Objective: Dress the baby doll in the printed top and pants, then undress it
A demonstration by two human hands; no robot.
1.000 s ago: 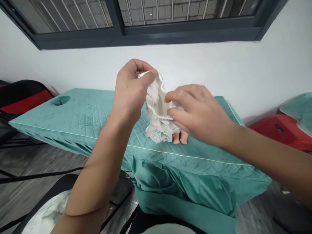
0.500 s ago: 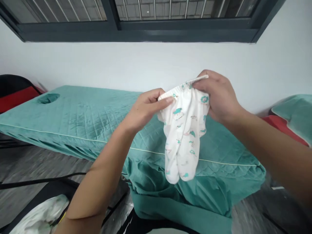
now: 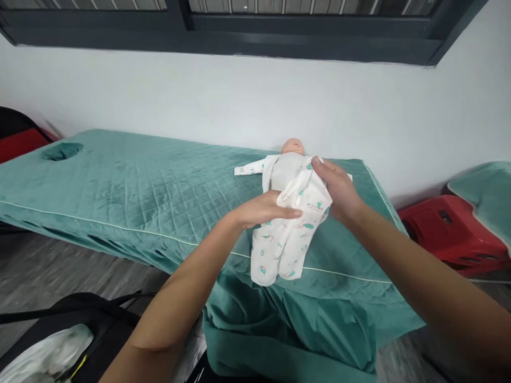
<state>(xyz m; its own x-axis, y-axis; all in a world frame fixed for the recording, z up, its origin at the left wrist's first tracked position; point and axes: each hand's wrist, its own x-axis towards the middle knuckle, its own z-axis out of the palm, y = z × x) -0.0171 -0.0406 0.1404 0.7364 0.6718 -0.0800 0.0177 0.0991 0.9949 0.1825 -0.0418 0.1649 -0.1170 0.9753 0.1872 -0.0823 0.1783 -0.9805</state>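
A baby doll in a white patterned top lies on its back on the teal quilted table, head toward the wall. Over its lower body hang small white printed baby trousers. My left hand pinches the left side of their waistband. On the right side of the waistband my right hand is closed on the cloth, next to the doll's torso. The trouser legs droop toward the table's front edge. The doll's legs are hidden behind the trousers.
A face hole sits at the table's far left end. Red stools stand to the right under another teal cover. A black bag with white cloth lies on the floor at lower left. A white wall runs behind the table.
Both hands have lowered the trousers from in front of the camera down onto the doll. The doll's head and top have come into view.
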